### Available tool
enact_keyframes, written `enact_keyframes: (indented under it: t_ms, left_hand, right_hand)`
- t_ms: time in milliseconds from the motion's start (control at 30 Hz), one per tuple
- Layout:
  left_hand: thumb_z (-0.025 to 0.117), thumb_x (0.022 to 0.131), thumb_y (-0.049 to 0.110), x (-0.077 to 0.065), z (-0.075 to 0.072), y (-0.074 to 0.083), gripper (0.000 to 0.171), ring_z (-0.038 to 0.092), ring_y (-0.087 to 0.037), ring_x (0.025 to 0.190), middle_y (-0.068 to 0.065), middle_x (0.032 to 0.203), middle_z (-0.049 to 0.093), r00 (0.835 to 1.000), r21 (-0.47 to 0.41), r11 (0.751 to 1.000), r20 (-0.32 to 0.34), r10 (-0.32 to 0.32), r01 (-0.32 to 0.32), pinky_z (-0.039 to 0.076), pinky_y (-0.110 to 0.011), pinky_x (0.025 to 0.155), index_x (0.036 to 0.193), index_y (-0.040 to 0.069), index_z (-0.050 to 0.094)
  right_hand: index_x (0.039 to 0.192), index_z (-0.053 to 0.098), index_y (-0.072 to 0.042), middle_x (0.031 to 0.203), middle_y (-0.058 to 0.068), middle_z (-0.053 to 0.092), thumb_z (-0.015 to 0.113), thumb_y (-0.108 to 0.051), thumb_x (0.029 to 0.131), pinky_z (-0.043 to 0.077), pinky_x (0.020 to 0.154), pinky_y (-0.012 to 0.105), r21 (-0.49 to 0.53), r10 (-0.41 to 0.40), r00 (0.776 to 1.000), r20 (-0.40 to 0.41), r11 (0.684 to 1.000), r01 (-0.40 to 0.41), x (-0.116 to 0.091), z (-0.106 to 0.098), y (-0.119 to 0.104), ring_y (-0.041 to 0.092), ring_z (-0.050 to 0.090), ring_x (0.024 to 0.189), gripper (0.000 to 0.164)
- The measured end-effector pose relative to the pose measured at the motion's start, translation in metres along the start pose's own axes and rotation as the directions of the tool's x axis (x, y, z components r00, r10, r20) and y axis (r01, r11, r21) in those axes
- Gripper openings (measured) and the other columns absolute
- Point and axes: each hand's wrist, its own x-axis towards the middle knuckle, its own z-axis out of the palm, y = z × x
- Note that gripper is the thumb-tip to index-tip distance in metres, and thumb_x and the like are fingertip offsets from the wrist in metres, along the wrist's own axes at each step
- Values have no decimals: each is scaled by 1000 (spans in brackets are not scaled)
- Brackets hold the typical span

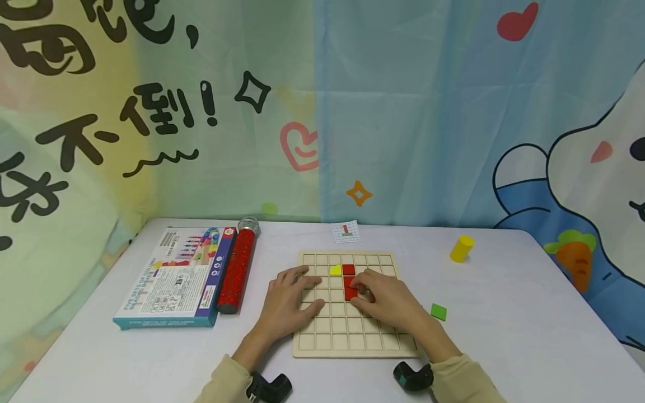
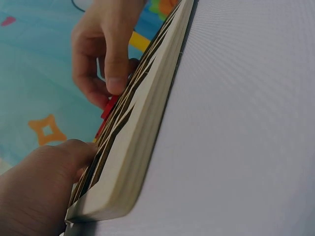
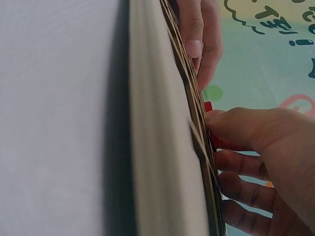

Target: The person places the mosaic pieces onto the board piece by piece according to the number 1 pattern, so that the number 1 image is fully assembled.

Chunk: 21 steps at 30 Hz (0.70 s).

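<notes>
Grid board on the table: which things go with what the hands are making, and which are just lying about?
Probably in the job: grid board, red pieces at the right hand's fingertips, yellow triangular piece, small grid card, perhaps the green piece.

Probably just lying about: red microphone, flat box, perhaps the yellow cylinder.

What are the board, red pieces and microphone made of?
Board: probably wood, perhaps plywood, matte and unpainted; pale, with faint bands along its edge.
Red pieces: painted wood or plastic, smooth; the colour is even and no grain shows, so I can't tell which.
Microphone: glittery red, perhaps over plastic; the silvery head looks like metal mesh.
</notes>
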Motion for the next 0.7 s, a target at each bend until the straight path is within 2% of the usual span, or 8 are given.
enact_keyframes:
  t_ms: [200, 700]
  left_hand:
    - [66, 82, 36, -1, 0, 0, 37, 43, -28, 127, -8, 136, 52, 1000, 3, 1000, 0, 0, 0, 36, -48, 95, 117, 24, 65]
    - [66, 82, 38, 0, 0, 0, 37, 43, -29, 126, -8, 136, 52, 1000, 3, 1000, 2, 0, 0, 36, -49, 94, 117, 25, 64]
  right_hand:
    - [102, 63, -21, 86, -12, 57, 69, -34, 84, 41, 62, 21, 21, 29, 999, 17, 999, -30, -1, 0, 1, 3, 47, 66, 22]
    - [101, 64, -19, 83, -12, 54, 69, -31, 84, 39, 60, 19, 22, -4, 1000, 16, 1000, 4, 0, 0, 2, 1, 44, 63, 22]
